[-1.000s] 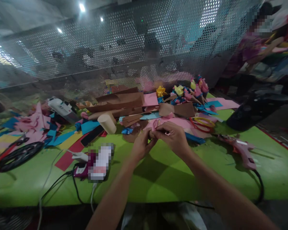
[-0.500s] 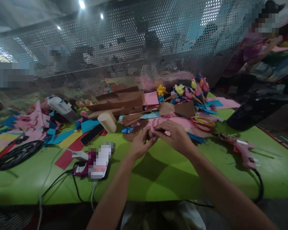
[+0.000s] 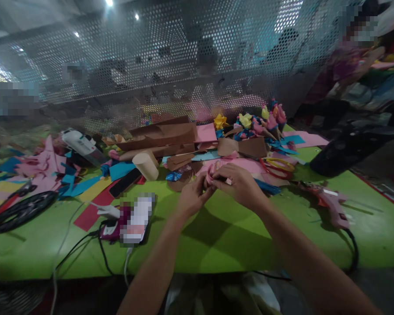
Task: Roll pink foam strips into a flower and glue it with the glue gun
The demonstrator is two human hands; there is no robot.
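Both hands meet over the middle of the green table, on a small pink paper flower (image 3: 210,173) with curled layers. My left hand (image 3: 193,193) holds it from below and the left, fingers closed round its base. From the right, my right hand (image 3: 239,183) pinches its edge between thumb and fingers. The fingers cover much of the flower's lower part. Just behind the hands lie pink paper sheets (image 3: 249,165) and a crumpled blue shiny wrapper (image 3: 174,176). Scissors with red and yellow handles (image 3: 277,168) rest to the right of them.
A pink glue gun (image 3: 336,210) lies at the right, its cord running off the front edge. A dark bottle-like object (image 3: 344,151) stands behind it. Left are a phone (image 3: 139,218), cables, and a beige cylinder (image 3: 146,165). Finished paper flowers (image 3: 272,118) sit by the perforated screen (image 3: 170,65).
The view has shifted slightly. Both hands stay in nearly the same place on the pink paper flower, with only a small shift of the fingers.
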